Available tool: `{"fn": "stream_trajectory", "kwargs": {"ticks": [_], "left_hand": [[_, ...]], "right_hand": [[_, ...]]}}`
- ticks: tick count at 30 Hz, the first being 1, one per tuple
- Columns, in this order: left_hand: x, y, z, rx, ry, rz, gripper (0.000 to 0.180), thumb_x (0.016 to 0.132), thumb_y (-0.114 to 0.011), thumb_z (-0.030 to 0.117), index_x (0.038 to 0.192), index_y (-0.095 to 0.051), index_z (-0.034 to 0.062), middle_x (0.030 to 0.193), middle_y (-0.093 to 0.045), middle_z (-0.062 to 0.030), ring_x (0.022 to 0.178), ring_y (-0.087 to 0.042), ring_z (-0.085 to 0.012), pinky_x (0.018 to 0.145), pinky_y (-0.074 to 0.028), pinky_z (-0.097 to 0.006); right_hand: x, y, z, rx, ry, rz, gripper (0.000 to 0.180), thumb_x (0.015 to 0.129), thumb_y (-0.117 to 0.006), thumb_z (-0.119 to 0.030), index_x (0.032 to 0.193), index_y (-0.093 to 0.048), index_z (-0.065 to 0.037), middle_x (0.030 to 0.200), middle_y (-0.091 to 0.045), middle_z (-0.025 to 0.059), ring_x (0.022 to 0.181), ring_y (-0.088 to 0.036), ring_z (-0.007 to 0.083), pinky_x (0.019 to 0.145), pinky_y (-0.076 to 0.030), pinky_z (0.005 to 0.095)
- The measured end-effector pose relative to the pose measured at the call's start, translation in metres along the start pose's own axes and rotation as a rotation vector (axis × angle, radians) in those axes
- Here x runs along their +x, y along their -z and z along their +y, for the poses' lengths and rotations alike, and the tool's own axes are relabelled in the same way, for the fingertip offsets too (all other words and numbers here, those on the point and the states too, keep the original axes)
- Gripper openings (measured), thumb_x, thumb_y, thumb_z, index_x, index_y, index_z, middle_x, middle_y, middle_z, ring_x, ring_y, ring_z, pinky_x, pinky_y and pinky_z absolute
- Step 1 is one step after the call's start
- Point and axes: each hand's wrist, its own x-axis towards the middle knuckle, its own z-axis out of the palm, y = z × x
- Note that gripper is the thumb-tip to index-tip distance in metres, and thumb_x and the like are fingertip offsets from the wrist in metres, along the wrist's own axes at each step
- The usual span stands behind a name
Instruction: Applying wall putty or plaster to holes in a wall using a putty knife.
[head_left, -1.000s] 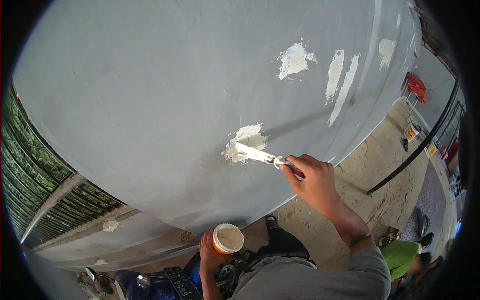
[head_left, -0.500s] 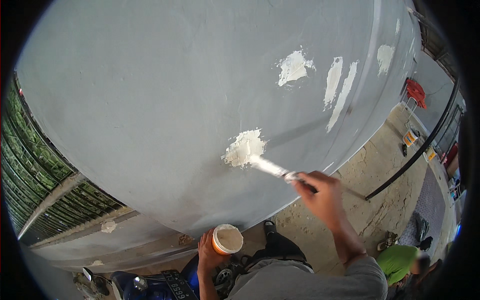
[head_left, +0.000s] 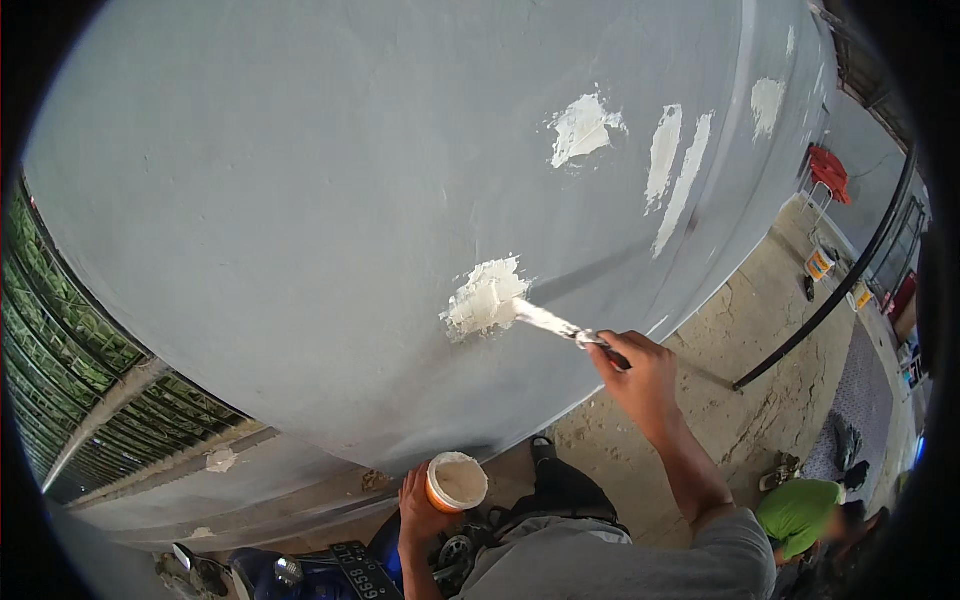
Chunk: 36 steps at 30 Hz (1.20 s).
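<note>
My right hand (head_left: 643, 375) is closed round the dark handle of a putty knife (head_left: 548, 319), whose blade is coated white. The blade's tip meets the right edge of a wet whitish filler patch (head_left: 484, 300) on the grey wall (head_left: 300, 180). Lower down, my left hand (head_left: 420, 508) grips a small orange and white tub (head_left: 457, 482) from its left side. Pale filler shows inside the tub, which is held with its mouth up. More filler marks the wall farther right: one ragged patch (head_left: 585, 130) and two long streaks (head_left: 682, 185).
A blue motorbike (head_left: 300, 575) stands close below my left arm. Green metal bars (head_left: 75, 350) line the left side. A black pipe (head_left: 835, 300) curves over the floor at right. A person in a green shirt (head_left: 800, 515) is at lower right, with buckets (head_left: 820, 264) farther back.
The putty knife has shifted slightly right along the filler patch, and the patch looks smoother and a little wider at its lower left. My left hand still holds the tub.
</note>
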Motion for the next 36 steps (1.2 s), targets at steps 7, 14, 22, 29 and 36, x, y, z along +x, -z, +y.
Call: {"fn": "stream_trajectory", "kwargs": {"ticks": [7, 14, 22, 29, 36], "left_hand": [[0.01, 0.009, 0.016, -0.008, -0.022, 0.002, 0.103, 0.044, -0.095, 0.022, 0.138, -0.054, 0.0084, 0.13, -0.061, -0.0137, 0.124, -0.056, -0.039, 0.106, -0.045, -0.054], [0.015, 0.026, 0.047, -0.119, -0.07, 0.08, 0.097, 0.05, -0.093, 0.025, 0.136, -0.055, 0.0028, 0.128, -0.062, -0.0168, 0.119, -0.057, -0.0406, 0.102, -0.048, -0.051], [0.026, 0.056, 0.073, -0.083, -0.126, 0.281, 0.101, 0.048, -0.095, 0.028, 0.137, -0.055, 0.0018, 0.129, -0.062, -0.017, 0.12, -0.056, -0.0413, 0.104, -0.046, -0.052], [0.037, 0.07, 0.089, -0.111, -0.134, 0.442, 0.102, 0.046, -0.095, 0.024, 0.137, -0.055, 0.0012, 0.129, -0.062, -0.0162, 0.118, -0.061, -0.0375, 0.098, -0.053, -0.049], [0.031, 0.089, 0.083, -0.042, -0.168, 0.54, 0.098, 0.044, -0.096, 0.024, 0.133, -0.06, 0.0026, 0.126, -0.064, -0.0153, 0.115, -0.063, -0.0364, 0.097, -0.053, -0.047]], "right_hand": [[-0.03, 0.012, 0.03, 0.565, -0.609, -0.12, 0.023, 0.095, -0.074, -0.022, 0.101, -0.073, 0.0, 0.068, -0.065, 0.0055, 0.057, -0.063, 0.012, 0.047, -0.044, 0.027], [-0.093, -0.036, 0.025, 1.793, -1.005, -0.612, 0.045, 0.107, -0.049, -0.044, 0.119, -0.063, -0.002, 0.066, -0.054, 0.0044, 0.041, -0.04, 0.0102, 0.039, -0.031, 0.0255], [-0.127, -0.071, -0.011, 2.06, -0.919, -0.893, 0.046, 0.11, -0.041, -0.044, 0.122, -0.059, -0.003, 0.061, -0.044, 0.0019, 0.044, -0.037, 0.0102, 0.04, -0.032, 0.0253], [-0.132, -0.073, -0.034, 1.172, -0.561, -0.832, 0.029, 0.102, -0.068, -0.03, 0.11, -0.075, -0.002, 0.065, -0.056, -0.0032, 0.053, -0.044, 0.0029, 0.048, -0.033, 0.0242], [-0.136, -0.068, -0.028, 0.931, -0.389, -0.85, 0.031, 0.095, -0.078, -0.03, 0.107, -0.079, -0.002, 0.063, -0.054, -0.0038, 0.056, -0.04, 0.0035, 0.049, -0.031, 0.026]]}}
